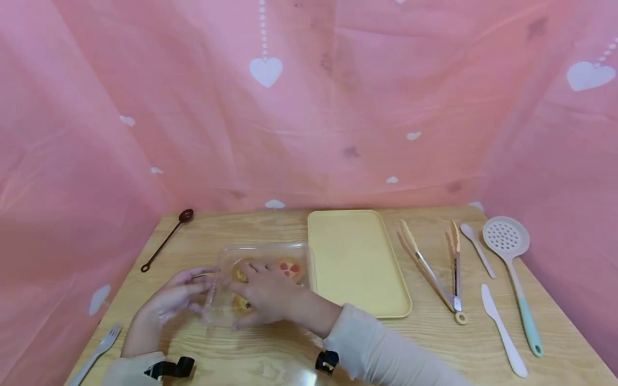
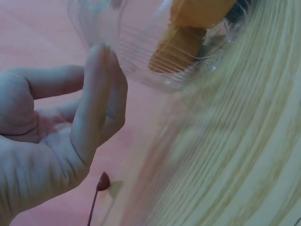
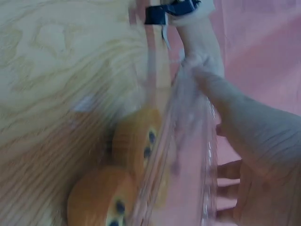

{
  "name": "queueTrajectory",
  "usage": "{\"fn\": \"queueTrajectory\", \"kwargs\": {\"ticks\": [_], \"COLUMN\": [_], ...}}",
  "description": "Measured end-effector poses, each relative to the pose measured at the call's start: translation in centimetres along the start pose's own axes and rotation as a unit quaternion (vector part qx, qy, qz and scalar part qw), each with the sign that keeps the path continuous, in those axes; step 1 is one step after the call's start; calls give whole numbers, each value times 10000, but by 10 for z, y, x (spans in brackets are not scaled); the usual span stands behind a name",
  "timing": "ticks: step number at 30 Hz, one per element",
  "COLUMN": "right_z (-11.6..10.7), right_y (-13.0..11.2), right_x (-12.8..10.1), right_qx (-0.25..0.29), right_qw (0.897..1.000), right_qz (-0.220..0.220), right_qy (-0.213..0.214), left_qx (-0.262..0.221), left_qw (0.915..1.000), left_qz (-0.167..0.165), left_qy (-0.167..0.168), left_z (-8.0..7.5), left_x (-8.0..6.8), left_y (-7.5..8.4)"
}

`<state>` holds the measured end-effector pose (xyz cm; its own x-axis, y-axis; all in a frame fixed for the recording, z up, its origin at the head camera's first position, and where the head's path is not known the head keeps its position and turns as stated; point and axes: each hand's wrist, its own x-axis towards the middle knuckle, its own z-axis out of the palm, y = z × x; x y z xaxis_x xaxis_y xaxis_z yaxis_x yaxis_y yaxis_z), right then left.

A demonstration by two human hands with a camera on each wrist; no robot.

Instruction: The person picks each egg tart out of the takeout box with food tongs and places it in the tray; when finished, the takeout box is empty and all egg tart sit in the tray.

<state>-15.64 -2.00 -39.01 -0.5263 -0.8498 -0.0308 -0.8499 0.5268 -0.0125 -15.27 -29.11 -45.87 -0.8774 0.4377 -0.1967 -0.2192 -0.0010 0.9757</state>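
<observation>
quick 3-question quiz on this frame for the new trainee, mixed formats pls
1. True or false: the right hand rests on top of the clear plastic container.
2. What lies directly right of the yellow tray? A) tongs B) fork C) brown spoon
3. Fill in: the left hand touches the container's ____ edge.

Key
1. True: it lies flat over the lid, above the pastries.
2. A: the tongs sit between the tray and the white spoon; the fork and brown spoon are on the table's left side.
3. Left.
</observation>
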Motion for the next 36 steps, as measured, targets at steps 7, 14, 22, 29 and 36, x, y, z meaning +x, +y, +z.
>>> {"fn": "queueTrajectory", "kwargs": {"ticks": [7, 14, 22, 29, 36], "right_z": [-3, -12, -8, -1, 1], "right_y": [-13, -24, -41, -56, -65], "right_x": [12, 22, 31, 40, 46], "right_qx": [-922, -745, -1010, -990, -856], "right_qw": [9955, 9954, 9883, 9789, 9732], "right_qz": [211, 406, 713, 1335, 1606], "right_qy": [-107, -438, -895, -1185, -1406], "left_qx": [-381, -677, -678, -626, -591], "left_qw": [9966, 9930, 9911, 9927, 9928], "left_qz": [387, 559, 693, 702, 754], "left_qy": [-615, -793, -907, -753, -723], "left_z": [-3, 1, -1, -3, -3], "left_x": [5, 6, 6, 5, 2], "left_y": [1, 6, 3, -1, -3]}}
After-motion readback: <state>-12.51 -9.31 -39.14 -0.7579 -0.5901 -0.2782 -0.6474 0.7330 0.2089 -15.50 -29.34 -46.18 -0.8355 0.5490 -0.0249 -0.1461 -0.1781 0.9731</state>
